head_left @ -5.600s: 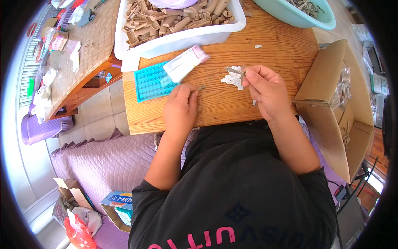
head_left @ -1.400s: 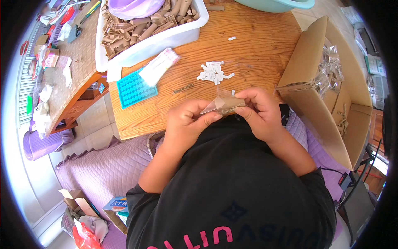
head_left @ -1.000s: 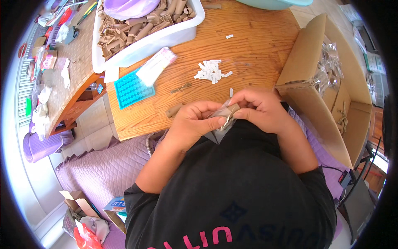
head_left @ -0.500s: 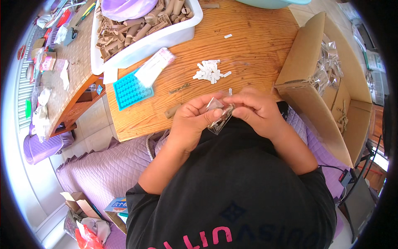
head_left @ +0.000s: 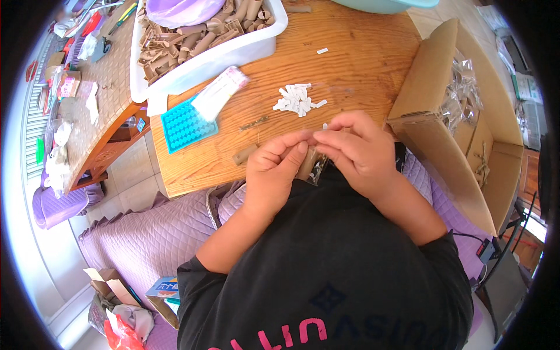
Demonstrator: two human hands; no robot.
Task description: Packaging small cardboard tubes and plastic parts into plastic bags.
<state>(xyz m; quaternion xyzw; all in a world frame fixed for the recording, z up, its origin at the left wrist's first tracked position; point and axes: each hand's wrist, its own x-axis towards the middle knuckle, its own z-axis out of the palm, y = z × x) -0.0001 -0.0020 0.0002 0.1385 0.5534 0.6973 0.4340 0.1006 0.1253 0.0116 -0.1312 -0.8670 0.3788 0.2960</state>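
Note:
Between my hands, at the table's near edge, hangs a small clear plastic bag (head_left: 315, 169) with something brown and some small shiny bits inside. My left hand (head_left: 273, 166) pinches its upper left side between thumb and fingers. The fingertips of my right hand (head_left: 360, 153) are closed at the bag's top edge, meeting those of the left. What exactly lies under the fingertips is hidden. Just beyond my hands lies a loose pile of small white strips (head_left: 298, 100). A brown plastic piece (head_left: 245, 154) rests on the table beside my left hand.
A white tub (head_left: 219, 65) full of brown plastic parts stands at the far left, a purple basin (head_left: 184, 13) on top. Nearby are a blue moulded tray (head_left: 188, 127) and a white packet (head_left: 219, 96). An open cardboard box (head_left: 420, 96) with clear-bagged items stands right.
The bag has turned and now hangs below my fingers, showing the brown thing inside. My fingertips have come closer together at its top, and my right hand has risen slightly.

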